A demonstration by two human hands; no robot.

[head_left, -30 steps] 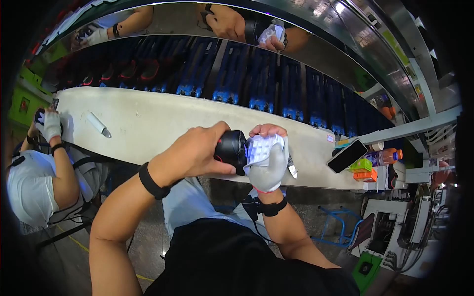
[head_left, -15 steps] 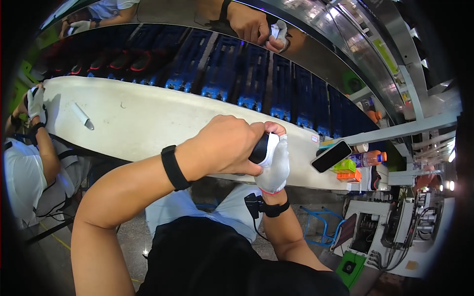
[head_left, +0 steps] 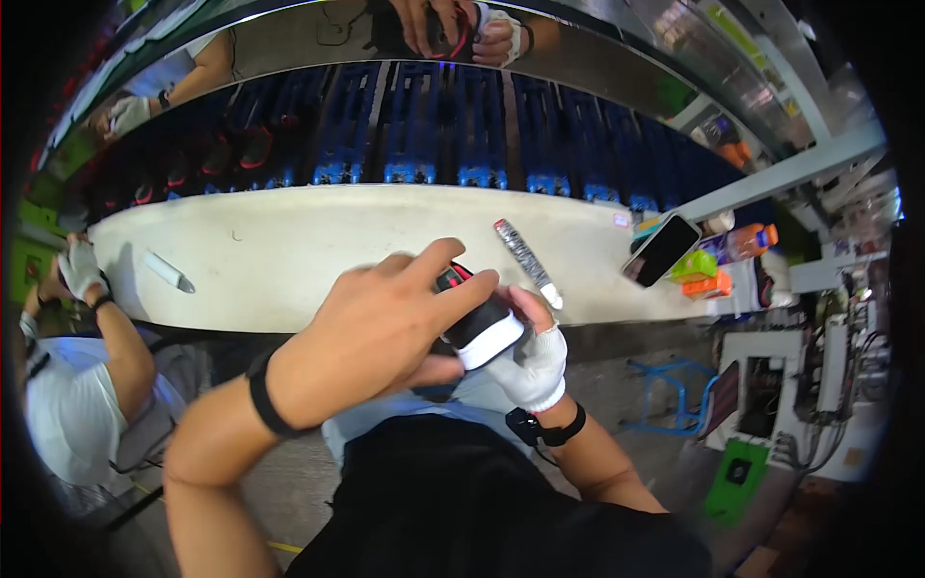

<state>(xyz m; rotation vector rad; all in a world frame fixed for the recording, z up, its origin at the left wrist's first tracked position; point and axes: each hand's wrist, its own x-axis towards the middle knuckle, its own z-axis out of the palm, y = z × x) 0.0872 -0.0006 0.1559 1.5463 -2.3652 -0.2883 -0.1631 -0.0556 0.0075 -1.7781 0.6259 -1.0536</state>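
A black shoe (head_left: 479, 323) with a white band along its end and red trim at its opening is held between my hands, over the near edge of the white bench. My bare left hand (head_left: 390, 313) reaches across it, fingers over the opening and thumb at the near side; some blur softens this hand. Supporting the shoe from the right is my right hand (head_left: 537, 361), in a white glove that leaves the thumb tip bare. Much of the shoe is hidden behind the left fingers. Just beyond lies a marker pen (head_left: 528, 262) with a red end and white tip.
The white bench (head_left: 318, 241) borders a row of blue racks (head_left: 409, 173); several black, red-trimmed shoe parts (head_left: 217, 152) sit at the left. A phone (head_left: 663, 250), small boxes (head_left: 708, 284) and an orange-capped bottle (head_left: 752, 241) stand right. Another person's gloved hand (head_left: 82, 270) and a tube (head_left: 171, 273) are left.
Both hands have moved down and toward me with the shoe, which is turned so its white band faces me. The left fingers have spread over it. The marker pen now shows on the bench.
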